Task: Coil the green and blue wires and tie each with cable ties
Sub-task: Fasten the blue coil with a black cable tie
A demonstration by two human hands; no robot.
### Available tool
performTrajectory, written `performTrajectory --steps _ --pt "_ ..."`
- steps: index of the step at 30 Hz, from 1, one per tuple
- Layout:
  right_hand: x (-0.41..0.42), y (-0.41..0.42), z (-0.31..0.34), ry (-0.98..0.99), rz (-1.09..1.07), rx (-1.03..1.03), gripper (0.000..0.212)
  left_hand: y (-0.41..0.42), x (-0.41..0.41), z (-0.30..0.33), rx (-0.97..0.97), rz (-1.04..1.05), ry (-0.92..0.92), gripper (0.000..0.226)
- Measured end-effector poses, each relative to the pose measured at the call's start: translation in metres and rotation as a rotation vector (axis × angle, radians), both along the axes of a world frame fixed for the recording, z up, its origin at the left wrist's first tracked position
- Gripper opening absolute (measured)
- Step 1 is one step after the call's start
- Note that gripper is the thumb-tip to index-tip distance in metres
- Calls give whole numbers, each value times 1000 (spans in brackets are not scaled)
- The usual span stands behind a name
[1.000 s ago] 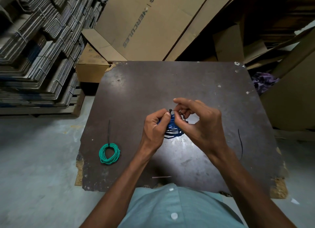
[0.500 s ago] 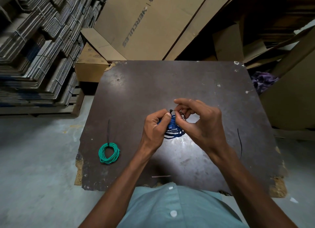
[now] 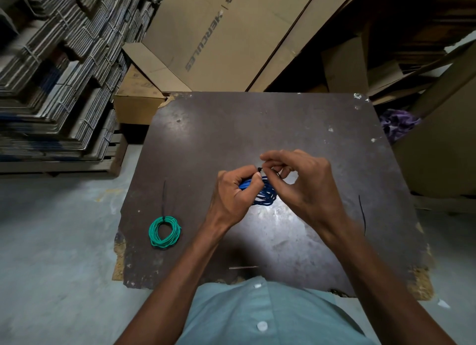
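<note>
Blue coil (image 3: 265,194) flat between both hands.

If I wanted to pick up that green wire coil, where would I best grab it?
Probably pinch the green wire coil from above across its bundled ring, next to the black cable tie at its far side. It lies flat with an open centre, and the tie binds the loops there.

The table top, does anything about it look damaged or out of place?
Yes. The table top is worn: its near left corner and near right corner are chipped, showing pale crumbly core, and white flecks dot the far right. A loose black cable tie lies by the right edge. The green coil is neatly tied.
</note>
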State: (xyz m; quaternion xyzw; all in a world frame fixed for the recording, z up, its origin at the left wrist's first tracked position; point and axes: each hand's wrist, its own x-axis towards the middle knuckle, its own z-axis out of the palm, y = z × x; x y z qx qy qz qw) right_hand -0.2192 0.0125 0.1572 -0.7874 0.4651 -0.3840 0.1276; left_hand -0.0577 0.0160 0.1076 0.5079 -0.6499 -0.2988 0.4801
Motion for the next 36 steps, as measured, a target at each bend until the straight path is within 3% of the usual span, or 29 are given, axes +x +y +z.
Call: performTrajectory --steps 11,18,21,26,31,34,36 --pt "8 6 -5 -82 -55 24 21 3 5 5 -103 10 -169 28" --pt "-2 9 4 -477 39 556 33 2 11 10 -130 72 -190 25" --pt "-4 8 5 -596 0 632 39 2 11 11 -138 59 -212 26" --pt "-3 7 6 -630 -6 648 38 3 11 16 -177 54 -311 26" --pt "-1 2 4 -536 -12 628 35 5 11 19 -205 34 -490 24" --pt "-3 -1 2 -467 -28 666 30 5 14 11 -180 37 -492 22" --pt "-7 -4 2 -542 5 745 24 6 15 9 -173 50 -461 20"
